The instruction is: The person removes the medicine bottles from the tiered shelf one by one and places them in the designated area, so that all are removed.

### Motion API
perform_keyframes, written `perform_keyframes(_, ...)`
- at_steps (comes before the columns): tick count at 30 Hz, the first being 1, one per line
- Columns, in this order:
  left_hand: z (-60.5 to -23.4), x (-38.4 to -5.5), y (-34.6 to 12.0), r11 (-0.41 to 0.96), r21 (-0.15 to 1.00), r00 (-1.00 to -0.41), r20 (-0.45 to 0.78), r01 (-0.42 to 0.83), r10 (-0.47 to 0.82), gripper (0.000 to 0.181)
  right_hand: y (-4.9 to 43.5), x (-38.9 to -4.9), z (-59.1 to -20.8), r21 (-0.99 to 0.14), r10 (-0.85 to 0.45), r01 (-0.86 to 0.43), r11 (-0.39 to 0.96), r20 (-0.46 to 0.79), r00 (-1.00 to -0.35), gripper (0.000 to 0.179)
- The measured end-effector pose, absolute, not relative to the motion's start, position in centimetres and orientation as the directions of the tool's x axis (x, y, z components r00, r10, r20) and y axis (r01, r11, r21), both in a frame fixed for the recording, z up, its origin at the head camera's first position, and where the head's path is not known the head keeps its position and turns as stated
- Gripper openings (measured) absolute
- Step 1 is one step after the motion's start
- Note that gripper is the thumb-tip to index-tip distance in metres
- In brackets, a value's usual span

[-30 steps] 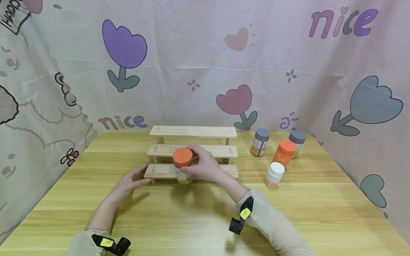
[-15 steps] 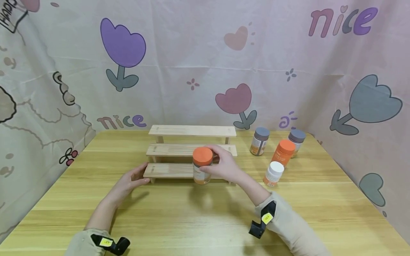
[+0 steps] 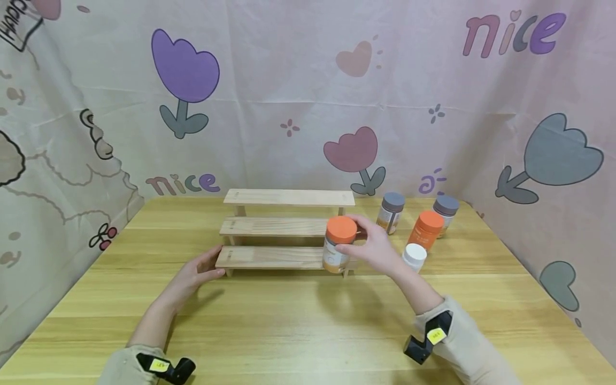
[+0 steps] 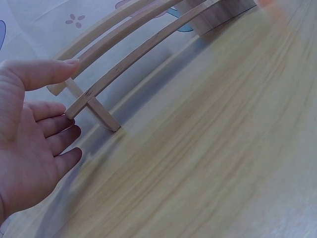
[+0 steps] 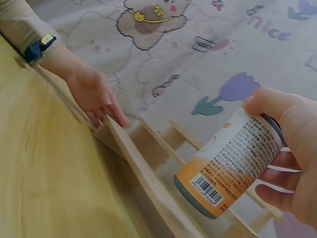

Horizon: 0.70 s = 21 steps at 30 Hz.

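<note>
A bottle with an orange cap and a white and orange label is gripped by my right hand, thumb on one side and fingers on the other. It is held upright in front of the right end of a three-tier wooden shelf. Its label with a barcode faces the right wrist camera. My left hand is at the left end of the lowest tier. In the left wrist view the fingers are loosely extended beside the wooden end, and the thumb lies above it.
Right of the shelf stand two grey-capped bottles, an orange bottle and a small white-capped bottle, partly behind my right hand. A printed cloth hangs behind the wooden table.
My right hand has carried the orange-capped bottle rightward along the front of the shelf, from its middle to its right end. The left hand has stayed put.
</note>
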<state>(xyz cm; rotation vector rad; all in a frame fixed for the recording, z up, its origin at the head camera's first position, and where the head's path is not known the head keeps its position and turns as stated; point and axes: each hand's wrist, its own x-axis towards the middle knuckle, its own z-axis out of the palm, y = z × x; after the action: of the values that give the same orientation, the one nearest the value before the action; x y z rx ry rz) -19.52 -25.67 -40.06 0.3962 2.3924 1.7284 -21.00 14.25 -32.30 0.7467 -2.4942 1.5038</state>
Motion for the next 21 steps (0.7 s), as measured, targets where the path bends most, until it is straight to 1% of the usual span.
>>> perform_keyframes(7,-40.0,-19.6,-25.7,0.301,0.946,-0.952,0.025,0.122,0.307,0.07,16.9,-20.4,-31.6,-0.814,-0.261,-0.423,0.398,0.341,-0.903,0.055)
perform_keyframes(11,-40.0,-19.5,-25.6,0.296,0.948,-0.951,0.021,0.117,0.309,0.071,18.3,-20.1,-31.2,-0.806,-0.217,-0.404,0.432,0.342,-0.914,0.055)
perform_keyframes(21,-39.9,-19.4,-25.6,0.292,0.949,-0.951,0.026,0.121,0.309,0.071,21.8,-19.8,-29.9,-0.789,-0.148,-0.447,0.422,0.427,-0.892,0.052)
